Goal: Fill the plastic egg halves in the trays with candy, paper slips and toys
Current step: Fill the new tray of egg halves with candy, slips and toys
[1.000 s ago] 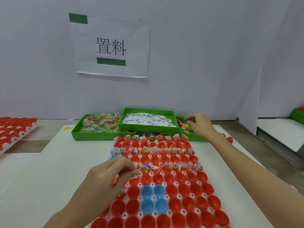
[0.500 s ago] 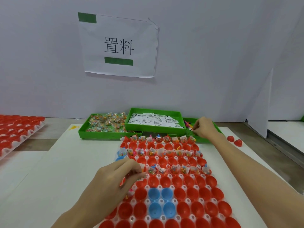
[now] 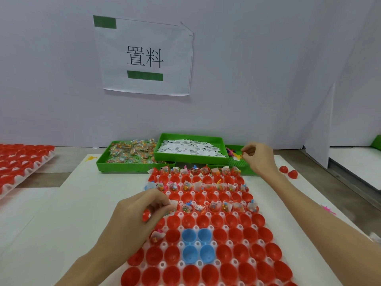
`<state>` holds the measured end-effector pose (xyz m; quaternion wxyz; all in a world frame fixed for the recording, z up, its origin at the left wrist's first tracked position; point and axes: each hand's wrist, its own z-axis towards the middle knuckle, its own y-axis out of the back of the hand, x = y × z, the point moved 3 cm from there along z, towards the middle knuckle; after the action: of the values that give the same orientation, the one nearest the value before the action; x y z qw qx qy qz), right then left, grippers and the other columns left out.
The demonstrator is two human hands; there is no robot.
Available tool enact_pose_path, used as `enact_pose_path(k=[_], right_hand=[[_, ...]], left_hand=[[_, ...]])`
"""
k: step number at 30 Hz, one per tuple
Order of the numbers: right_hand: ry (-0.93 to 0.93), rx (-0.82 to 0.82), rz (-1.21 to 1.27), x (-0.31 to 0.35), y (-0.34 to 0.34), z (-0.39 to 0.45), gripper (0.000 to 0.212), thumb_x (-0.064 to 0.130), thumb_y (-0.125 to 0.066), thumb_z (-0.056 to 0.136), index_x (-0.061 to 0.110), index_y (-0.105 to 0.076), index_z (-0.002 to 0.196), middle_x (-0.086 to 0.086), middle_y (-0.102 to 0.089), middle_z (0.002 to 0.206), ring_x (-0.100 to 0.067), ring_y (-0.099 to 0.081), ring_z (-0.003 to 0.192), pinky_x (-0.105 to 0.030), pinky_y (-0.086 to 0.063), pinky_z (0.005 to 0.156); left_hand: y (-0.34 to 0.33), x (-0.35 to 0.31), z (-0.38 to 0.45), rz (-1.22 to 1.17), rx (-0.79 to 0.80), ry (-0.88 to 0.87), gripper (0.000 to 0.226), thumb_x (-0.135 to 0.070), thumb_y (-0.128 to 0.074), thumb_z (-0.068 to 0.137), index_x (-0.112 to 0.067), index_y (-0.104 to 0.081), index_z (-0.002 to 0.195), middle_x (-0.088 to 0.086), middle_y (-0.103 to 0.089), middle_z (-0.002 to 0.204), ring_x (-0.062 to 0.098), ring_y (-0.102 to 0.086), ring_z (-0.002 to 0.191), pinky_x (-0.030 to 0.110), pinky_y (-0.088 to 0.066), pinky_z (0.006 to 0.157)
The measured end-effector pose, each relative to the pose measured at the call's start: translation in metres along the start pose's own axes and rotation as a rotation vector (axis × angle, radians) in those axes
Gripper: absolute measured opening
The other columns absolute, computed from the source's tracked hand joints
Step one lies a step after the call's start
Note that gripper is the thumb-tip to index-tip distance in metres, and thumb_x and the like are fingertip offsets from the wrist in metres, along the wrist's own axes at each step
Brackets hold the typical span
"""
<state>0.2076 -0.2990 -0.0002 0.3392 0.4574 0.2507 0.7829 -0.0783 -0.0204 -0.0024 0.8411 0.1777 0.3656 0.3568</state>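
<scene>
A white tray [image 3: 181,215] of red egg halves, with a few blue halves [image 3: 196,244] near the middle, lies in front of me. Alternate far rows hold candy, slips and toys; the near rows are bare. My left hand [image 3: 140,215] hovers over the tray's left edge, pinching a paper slip [image 3: 172,202] and small items between thumb and fingers. My right hand [image 3: 257,159] reaches into the green toy bin [image 3: 237,162] at the back right and pinches a small toy. The candy bin [image 3: 132,153] and the paper slip bin [image 3: 191,150] stand behind the tray.
Another tray of red halves [image 3: 20,162] sits at the far left. Two loose red halves [image 3: 288,171] lie right of the toy bin, and a pink toy [image 3: 327,209] lies on the table at right. A paper sign [image 3: 144,56] hangs on the wall behind.
My right hand has lifted slightly within the toy bin with its fingers pinched. My left hand stays over the tray's left edge with the slip. The view has shifted a little.
</scene>
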Motion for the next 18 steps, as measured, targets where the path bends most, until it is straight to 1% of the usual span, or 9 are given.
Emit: enact_pose_path(k=[5, 8, 11, 15, 18], right_hand=[[-0.051, 0.002, 0.009, -0.010, -0.002, -0.009, 0.013, 0.003, -0.071, 0.092, 0.003, -0.074, 0.105, -0.011, -0.074, 0.100, -0.018, -0.066, 0.085, -0.029, -0.054, 0.085], [-0.068, 0.026, 0.035, -0.015, -0.005, -0.009, 0.015, 0.003, -0.067, 0.096, 0.002, -0.069, 0.110, -0.012, -0.073, 0.102, -0.019, -0.070, 0.080, -0.029, -0.056, 0.081], [-0.079, 0.046, 0.039, -0.017, -0.009, -0.005, 0.015, 0.002, -0.065, 0.097, 0.002, -0.069, 0.111, -0.014, -0.073, 0.103, -0.019, -0.071, 0.079, -0.031, -0.058, 0.082], [-0.050, 0.086, -0.015, -0.017, -0.016, -0.001, 0.016, 0.000, -0.068, 0.094, 0.004, -0.073, 0.108, -0.011, -0.073, 0.106, -0.013, -0.062, 0.085, -0.022, -0.049, 0.081], [-0.062, 0.066, 0.047, -0.011, -0.014, -0.005, 0.016, 0.001, -0.070, 0.093, 0.007, -0.075, 0.106, -0.009, -0.074, 0.105, -0.019, -0.067, 0.095, -0.023, -0.049, 0.083]], left_hand=[[0.001, -0.002, 0.000, -0.013, 0.004, 0.004, 0.011, -0.035, -0.072, 0.084, -0.025, -0.070, 0.085, -0.025, -0.065, 0.078, -0.003, -0.063, 0.074, 0.004, -0.047, 0.070], [0.002, -0.003, -0.001, -0.001, 0.001, 0.006, 0.016, -0.038, -0.069, 0.085, -0.023, -0.071, 0.085, -0.025, -0.065, 0.080, -0.002, -0.063, 0.074, 0.005, -0.048, 0.070], [0.003, -0.002, 0.000, 0.017, -0.002, 0.004, 0.019, -0.040, -0.067, 0.085, -0.021, -0.071, 0.084, -0.023, -0.066, 0.079, -0.001, -0.063, 0.074, 0.007, -0.050, 0.069], [0.002, 0.000, 0.000, 0.034, -0.004, -0.004, 0.018, -0.037, -0.069, 0.084, -0.020, -0.072, 0.084, -0.020, -0.066, 0.077, 0.000, -0.063, 0.073, 0.010, -0.052, 0.068], [0.003, 0.002, 0.000, 0.032, -0.024, 0.003, 0.011, -0.030, -0.076, 0.082, -0.020, -0.072, 0.084, -0.022, -0.066, 0.077, 0.000, -0.064, 0.071, 0.009, -0.051, 0.068]])
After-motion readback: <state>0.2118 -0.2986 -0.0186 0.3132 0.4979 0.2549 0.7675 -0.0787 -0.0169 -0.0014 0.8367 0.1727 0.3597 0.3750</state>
